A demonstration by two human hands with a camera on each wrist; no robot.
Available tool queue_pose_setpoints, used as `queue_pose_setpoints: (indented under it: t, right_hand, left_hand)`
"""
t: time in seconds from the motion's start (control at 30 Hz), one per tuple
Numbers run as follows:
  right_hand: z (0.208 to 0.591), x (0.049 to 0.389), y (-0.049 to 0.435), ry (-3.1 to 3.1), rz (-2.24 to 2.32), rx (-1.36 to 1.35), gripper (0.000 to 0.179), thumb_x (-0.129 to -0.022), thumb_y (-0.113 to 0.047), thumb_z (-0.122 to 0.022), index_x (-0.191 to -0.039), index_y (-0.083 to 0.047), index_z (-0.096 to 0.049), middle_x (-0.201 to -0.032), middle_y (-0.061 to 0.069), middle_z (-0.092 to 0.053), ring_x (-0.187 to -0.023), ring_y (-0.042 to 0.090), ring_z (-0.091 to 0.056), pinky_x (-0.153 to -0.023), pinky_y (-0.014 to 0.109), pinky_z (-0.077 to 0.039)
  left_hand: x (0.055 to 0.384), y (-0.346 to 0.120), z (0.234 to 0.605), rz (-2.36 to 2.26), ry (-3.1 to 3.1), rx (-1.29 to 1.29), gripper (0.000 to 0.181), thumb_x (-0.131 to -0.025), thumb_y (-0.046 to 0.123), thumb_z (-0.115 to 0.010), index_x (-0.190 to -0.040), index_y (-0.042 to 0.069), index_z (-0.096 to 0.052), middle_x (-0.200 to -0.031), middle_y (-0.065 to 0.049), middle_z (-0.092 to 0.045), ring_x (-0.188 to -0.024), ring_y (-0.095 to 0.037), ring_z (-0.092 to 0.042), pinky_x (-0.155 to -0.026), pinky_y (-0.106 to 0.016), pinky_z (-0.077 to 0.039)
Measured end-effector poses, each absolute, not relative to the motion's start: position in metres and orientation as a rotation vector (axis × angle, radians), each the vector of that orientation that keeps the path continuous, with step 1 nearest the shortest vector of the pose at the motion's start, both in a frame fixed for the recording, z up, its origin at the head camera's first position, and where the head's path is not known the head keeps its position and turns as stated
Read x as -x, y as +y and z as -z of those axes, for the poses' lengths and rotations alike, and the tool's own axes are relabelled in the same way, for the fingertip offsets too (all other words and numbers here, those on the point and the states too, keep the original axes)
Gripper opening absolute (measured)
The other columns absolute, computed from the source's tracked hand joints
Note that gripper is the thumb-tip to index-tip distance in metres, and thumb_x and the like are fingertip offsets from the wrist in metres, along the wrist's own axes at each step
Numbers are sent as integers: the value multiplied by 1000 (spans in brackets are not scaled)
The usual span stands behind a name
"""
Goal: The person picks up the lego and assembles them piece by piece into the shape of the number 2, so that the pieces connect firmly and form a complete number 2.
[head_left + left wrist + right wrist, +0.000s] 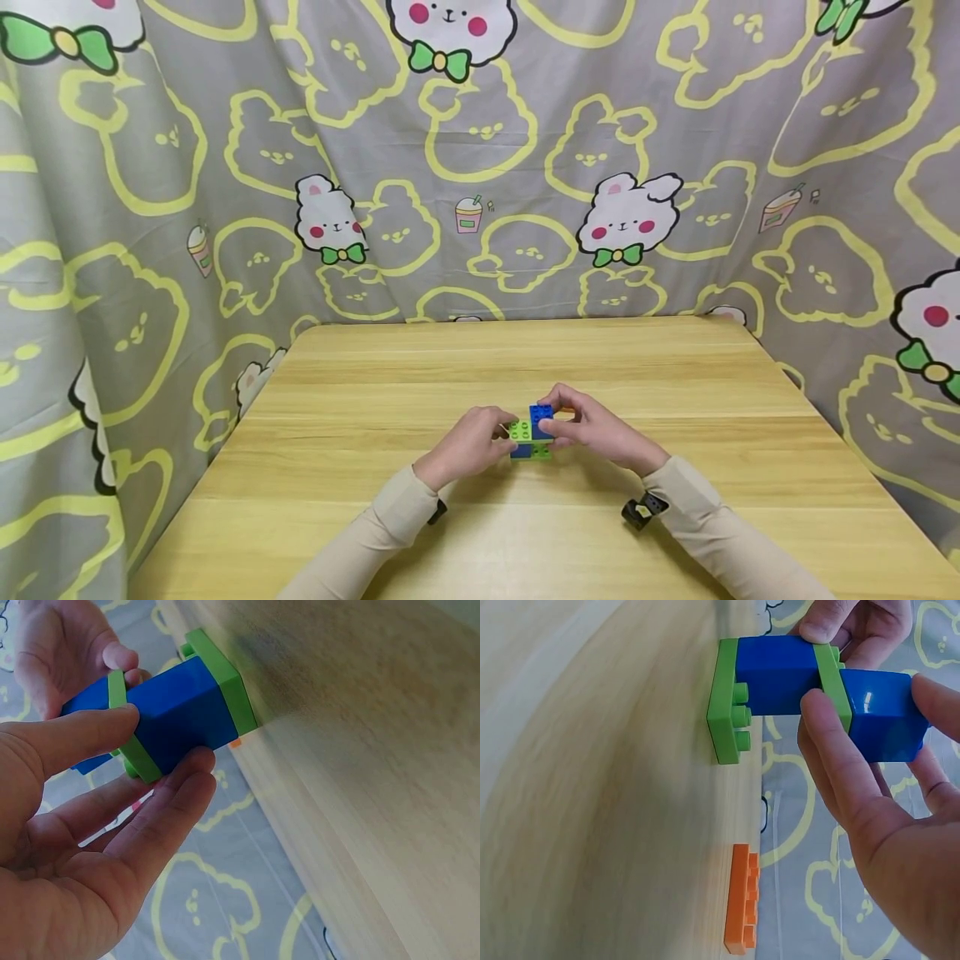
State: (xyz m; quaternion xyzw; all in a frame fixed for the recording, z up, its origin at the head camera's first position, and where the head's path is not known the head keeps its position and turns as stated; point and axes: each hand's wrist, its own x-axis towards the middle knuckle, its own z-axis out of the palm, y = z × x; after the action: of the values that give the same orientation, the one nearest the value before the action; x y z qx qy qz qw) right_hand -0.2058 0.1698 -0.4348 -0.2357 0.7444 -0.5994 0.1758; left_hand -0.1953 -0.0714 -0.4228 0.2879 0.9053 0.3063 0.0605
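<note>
A stepped stack of toy building bricks sits at the middle of the table between both hands. Its bottom is a thin green plate (724, 712); a blue brick (180, 705) stands on one end of it. Above that lies a second thin green plate (519, 431), with another blue brick (889, 712) on its right end. My left hand (474, 442) holds the stack from the left, thumb and fingers at the lower blue brick and upper plate. From the right, my right hand (600, 429) grips the upper blue brick between thumb and fingers.
A flat orange brick (739, 904) lies on the wooden table (420, 367) behind the right hand, mostly hidden in the head view. A patterned grey curtain (525, 167) hangs around the table's back and sides. A black wrist camera (643, 510) sits under the right cuff.
</note>
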Motion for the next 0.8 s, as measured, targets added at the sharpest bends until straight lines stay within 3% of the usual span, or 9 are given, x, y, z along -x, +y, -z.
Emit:
queue_pose_setpoints:
  t: [0.43, 0.8]
  right_hand:
    - [433, 205, 169, 2125, 1695, 649, 30, -101, -22, -68, -121, -2, -59, -119, 21, -52, -102, 36, -68, -86, 50, -61]
    - [430, 207, 171, 2059, 1683, 649, 29, -100, -20, -69, -118, -1, -57, -126, 23, -51, -104, 29, -66, -89, 51, -59]
  left_hand:
    - [196, -72, 423, -931, 2732, -890, 31, -94, 7, -73, -123, -4, -70, -113, -15, -73, -92, -17, -71, -80, -22, -57]
    - [197, -73, 421, -957, 2697, -877, 25, -93, 6, -74, -117, -2, -73, -107, -12, -75, -86, -13, -71, -74, -18, -56]
